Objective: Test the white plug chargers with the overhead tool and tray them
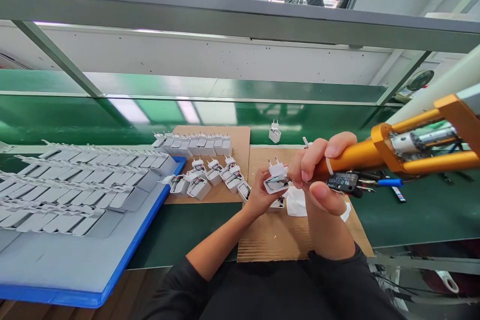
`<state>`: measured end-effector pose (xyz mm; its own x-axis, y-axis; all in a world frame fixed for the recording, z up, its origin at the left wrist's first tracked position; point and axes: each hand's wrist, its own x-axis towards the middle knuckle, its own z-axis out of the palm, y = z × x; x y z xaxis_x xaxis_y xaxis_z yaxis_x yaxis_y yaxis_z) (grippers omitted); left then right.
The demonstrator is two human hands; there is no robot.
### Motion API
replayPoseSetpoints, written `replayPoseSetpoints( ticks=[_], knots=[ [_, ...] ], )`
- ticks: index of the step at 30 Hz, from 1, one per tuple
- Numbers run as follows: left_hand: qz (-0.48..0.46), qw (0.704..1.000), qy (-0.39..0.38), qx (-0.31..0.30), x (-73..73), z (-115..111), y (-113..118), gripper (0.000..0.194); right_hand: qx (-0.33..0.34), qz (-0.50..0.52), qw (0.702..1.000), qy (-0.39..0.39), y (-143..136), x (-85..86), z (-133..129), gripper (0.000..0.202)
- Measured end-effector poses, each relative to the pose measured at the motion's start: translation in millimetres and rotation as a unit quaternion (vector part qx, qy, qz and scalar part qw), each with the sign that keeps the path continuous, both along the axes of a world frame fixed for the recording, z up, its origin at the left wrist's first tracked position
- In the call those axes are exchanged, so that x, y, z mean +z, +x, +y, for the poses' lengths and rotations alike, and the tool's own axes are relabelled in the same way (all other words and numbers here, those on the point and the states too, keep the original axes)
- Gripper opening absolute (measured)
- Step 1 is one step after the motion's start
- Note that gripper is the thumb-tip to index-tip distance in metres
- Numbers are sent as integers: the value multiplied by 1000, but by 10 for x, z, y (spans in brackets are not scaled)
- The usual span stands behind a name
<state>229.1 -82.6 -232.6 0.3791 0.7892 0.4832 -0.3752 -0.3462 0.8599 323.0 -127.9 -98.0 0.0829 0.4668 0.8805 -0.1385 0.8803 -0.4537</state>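
Note:
Above the right-hand cardboard sheet (pixel 277 245), my left hand (pixel 260 195) holds a white plug adapter (pixel 276 178) with its two pins upward. My right hand (pixel 318 165) is wrapped round an orange tool (pixel 348 157), whose tip points left at the adapter; whether they touch is hidden by my fingers. A small black switch (pixel 345 182) is fixed under the tool. Another adapter, partly hidden, lies just below my left hand. Several open adapters (pixel 198 187) with wires showing stand to the left.
A blue-edged tray (pixel 138 240) on the left carries several rows of white adapters (pixel 75 185). More stand in a row (pixel 195 144) on the left cardboard (pixel 240 145). One adapter (pixel 275 132) stands behind. White paper (pixel 296 202) lies by my right wrist. A metal shelf bar (pixel 240 15) crosses above.

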Motion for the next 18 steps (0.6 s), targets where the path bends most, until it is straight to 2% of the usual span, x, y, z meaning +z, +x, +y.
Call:
replayPoseSetpoints(
  ticks=[12, 18],
  knots=[
    [-13, 999, -15, -32, 16, -17, 8, 51, 18, 17, 1000, 7, -8, -1, -1, 31],
    [-12, 1000, -6, -24, 8, -8, 6, 51, 12, 11, 1000, 6, 0, -6, 6, 31]
  ],
)
